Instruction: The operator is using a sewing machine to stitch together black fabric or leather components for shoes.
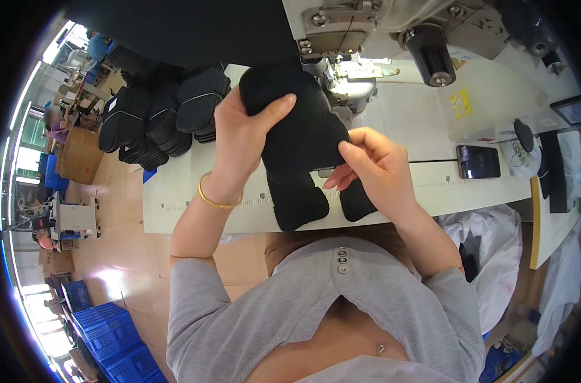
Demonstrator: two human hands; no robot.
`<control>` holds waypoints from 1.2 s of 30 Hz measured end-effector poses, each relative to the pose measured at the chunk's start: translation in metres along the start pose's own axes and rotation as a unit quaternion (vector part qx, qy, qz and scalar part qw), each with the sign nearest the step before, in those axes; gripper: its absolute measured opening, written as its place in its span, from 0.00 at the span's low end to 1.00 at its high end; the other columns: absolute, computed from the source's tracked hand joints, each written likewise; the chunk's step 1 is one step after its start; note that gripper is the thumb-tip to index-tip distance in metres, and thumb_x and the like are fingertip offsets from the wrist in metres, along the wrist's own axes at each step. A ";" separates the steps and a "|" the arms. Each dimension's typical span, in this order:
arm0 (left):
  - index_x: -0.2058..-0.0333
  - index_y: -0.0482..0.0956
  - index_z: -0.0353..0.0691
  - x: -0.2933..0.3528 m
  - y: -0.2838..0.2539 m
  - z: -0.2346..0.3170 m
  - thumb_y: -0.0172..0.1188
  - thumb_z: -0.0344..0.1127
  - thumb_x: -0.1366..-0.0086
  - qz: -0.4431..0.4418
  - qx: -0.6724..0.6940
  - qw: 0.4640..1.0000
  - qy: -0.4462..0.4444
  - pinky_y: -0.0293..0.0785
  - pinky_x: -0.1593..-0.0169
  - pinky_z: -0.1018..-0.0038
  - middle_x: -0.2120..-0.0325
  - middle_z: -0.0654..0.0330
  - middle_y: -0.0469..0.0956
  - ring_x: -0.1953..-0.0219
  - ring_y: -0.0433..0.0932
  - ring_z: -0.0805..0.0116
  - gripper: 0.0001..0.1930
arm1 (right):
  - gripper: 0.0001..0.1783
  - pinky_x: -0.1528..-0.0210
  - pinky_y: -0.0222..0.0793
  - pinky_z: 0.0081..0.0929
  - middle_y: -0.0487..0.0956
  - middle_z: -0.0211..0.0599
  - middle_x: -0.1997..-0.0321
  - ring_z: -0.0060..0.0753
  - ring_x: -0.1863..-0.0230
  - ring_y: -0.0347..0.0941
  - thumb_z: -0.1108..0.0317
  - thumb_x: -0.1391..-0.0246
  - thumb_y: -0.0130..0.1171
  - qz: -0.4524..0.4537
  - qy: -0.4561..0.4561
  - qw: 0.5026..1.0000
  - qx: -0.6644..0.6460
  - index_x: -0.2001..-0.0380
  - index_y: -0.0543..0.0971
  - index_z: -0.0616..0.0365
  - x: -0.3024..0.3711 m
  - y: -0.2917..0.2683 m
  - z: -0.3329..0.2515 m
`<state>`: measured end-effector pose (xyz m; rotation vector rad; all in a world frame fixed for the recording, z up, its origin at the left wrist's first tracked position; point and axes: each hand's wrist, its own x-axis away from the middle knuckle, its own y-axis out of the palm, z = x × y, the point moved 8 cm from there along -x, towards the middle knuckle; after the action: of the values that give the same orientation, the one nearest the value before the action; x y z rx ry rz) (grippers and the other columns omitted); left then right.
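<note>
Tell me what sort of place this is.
Probably a sewing workshop or small factory: there's what looks like an industrial sewing machine, tied stacks of black pieces, and stacked blue crates.

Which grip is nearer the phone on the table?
Right. The right grip is left of the phone, at the right edge of the black piece; the left grip is farther left, on that piece's left side.

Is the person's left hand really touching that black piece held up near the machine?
Touching. The head view shows it plainly: the left hand grips the black piece, its thumb lying across the face toward the camera.
</note>
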<state>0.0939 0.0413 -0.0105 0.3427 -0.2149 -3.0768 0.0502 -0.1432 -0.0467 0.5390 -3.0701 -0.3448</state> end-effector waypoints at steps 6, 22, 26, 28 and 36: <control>0.63 0.80 0.30 -0.041 0.009 0.006 0.67 0.23 0.43 -0.020 -0.045 0.997 -0.057 0.78 0.65 0.78 0.69 0.60 0.82 0.70 0.80 0.75 0.09 | 0.11 0.75 0.76 0.19 0.83 0.41 0.70 0.28 0.75 0.82 0.68 0.34 0.51 0.020 -0.016 0.998 -0.061 0.64 0.75 0.67 -0.025 -0.001 -0.010; 0.67 0.80 0.33 -0.062 0.008 0.009 0.69 0.25 0.45 0.000 -0.153 0.987 -0.042 0.75 0.65 0.75 0.72 0.63 0.79 0.71 0.77 0.74 0.08 | 0.11 0.74 0.76 0.19 0.84 0.48 0.68 0.28 0.75 0.82 0.67 0.34 0.50 0.039 -0.038 0.995 -0.083 0.65 0.76 0.65 -0.033 0.000 -0.013; 0.67 0.80 0.33 -0.064 0.009 0.008 0.69 0.25 0.44 -0.005 -0.165 0.986 -0.031 0.74 0.65 0.75 0.72 0.63 0.79 0.71 0.77 0.74 0.08 | 0.12 0.73 0.77 0.20 0.84 0.48 0.67 0.28 0.75 0.81 0.67 0.33 0.49 0.043 -0.041 0.996 -0.060 0.63 0.76 0.66 -0.033 -0.001 -0.013; 0.66 0.80 0.33 -0.062 0.010 0.010 0.68 0.25 0.44 0.011 -0.184 0.982 -0.033 0.74 0.65 0.75 0.72 0.64 0.79 0.71 0.77 0.74 0.08 | 0.11 0.73 0.76 0.20 0.84 0.48 0.67 0.28 0.75 0.81 0.68 0.33 0.49 0.047 -0.045 0.996 -0.060 0.63 0.76 0.66 -0.033 0.000 -0.012; 0.63 0.79 0.32 -0.035 0.012 0.031 0.69 0.29 0.46 0.020 -0.294 0.909 0.295 0.73 0.58 0.68 0.65 0.57 0.79 0.64 0.77 0.62 0.13 | 0.10 0.72 0.75 0.19 0.84 0.46 0.68 0.26 0.75 0.81 0.69 0.34 0.49 0.065 -0.064 0.996 -0.022 0.62 0.76 0.66 -0.032 0.004 -0.014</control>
<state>0.1219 0.0349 0.0284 1.1468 0.6885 -2.6428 0.0795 -0.1313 -0.0315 0.3247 -3.1897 -0.4591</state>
